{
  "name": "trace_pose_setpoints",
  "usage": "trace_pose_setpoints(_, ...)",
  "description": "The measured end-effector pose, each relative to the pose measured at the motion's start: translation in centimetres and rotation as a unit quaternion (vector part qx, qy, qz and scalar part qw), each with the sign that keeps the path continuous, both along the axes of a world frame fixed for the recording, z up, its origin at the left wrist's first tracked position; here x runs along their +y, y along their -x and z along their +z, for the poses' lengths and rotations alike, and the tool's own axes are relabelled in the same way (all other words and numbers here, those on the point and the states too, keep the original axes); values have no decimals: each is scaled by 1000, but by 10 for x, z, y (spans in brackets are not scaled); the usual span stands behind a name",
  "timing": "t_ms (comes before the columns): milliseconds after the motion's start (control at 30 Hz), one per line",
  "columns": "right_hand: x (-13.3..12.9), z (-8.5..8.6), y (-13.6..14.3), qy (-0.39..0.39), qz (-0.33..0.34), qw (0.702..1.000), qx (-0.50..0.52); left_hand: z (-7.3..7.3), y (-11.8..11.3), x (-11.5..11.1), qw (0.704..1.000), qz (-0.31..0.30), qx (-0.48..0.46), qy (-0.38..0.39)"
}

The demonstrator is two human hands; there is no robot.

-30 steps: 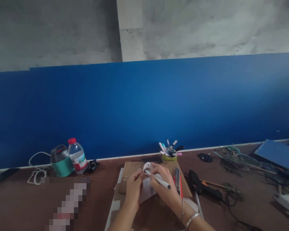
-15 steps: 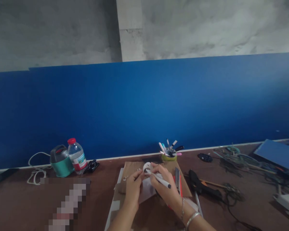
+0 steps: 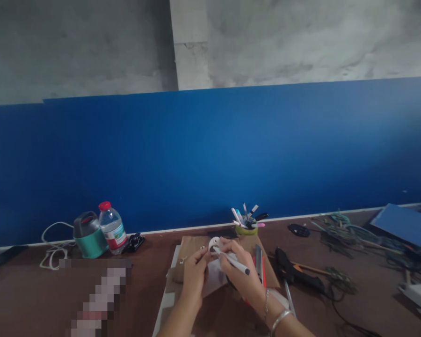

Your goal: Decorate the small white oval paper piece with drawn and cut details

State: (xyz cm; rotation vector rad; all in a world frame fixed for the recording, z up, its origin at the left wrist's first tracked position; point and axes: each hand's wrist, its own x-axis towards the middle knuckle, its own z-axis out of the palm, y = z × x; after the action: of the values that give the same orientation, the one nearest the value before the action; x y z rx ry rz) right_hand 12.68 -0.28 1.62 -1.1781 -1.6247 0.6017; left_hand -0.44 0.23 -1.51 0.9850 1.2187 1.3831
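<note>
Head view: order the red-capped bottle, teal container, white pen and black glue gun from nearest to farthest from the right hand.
1. White pen: in the right hand.
2. Black glue gun: to its right.
3. Red-capped bottle: well left.
4. Teal container: left of the bottle.

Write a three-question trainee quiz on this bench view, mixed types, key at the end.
1. True or false: the plastic bottle has a red cap.
2. The right hand holds: A) a spoon, B) a white pen, C) a screwdriver.
3. Fill in: from the wearer's view, the black gun-shaped tool lies to the ____ of the yellow-green pen cup.

Key: 1. True. 2. B. 3. Right.
</note>
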Motion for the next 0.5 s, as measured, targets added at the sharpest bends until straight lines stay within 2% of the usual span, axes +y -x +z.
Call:
trace_pose_setpoints(167,1,-2,0,4,2,1000,24,0,0,0,1000,10,-4,6)
trace_pose_setpoints(500,-2,2,0,-30,-46,996,-70,-4,1,3,1000,5,-10,10)
